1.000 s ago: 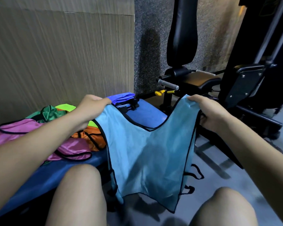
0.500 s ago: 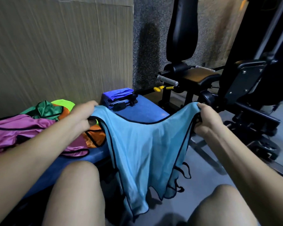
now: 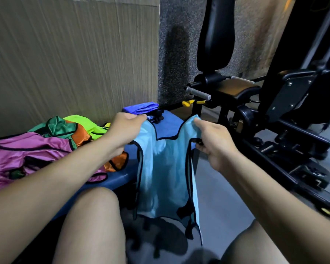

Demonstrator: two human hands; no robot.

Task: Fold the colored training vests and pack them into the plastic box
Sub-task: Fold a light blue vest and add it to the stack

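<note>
A light blue vest (image 3: 166,174) with black trim hangs over the end of a blue bench (image 3: 170,124), its lower part dangling toward the floor. My left hand (image 3: 127,128) grips its left shoulder strap. My right hand (image 3: 213,143) pinches the right shoulder strap. A folded dark blue vest (image 3: 141,108) lies at the bench's far end. A heap of pink (image 3: 29,155), green (image 3: 59,127), orange (image 3: 80,135) and lime (image 3: 84,121) vests sits to the left on the bench. No plastic box is in view.
A wood-panelled wall (image 3: 65,63) rises behind the bench. A black gym machine (image 3: 265,103) with a padded seat and steel frame fills the right side. Grey floor (image 3: 217,187) lies between my knees (image 3: 95,216) and the machine.
Both hands have moved closer together and forward, laying the vest's top on the bench. The vest hangs narrower and straighter than before.
</note>
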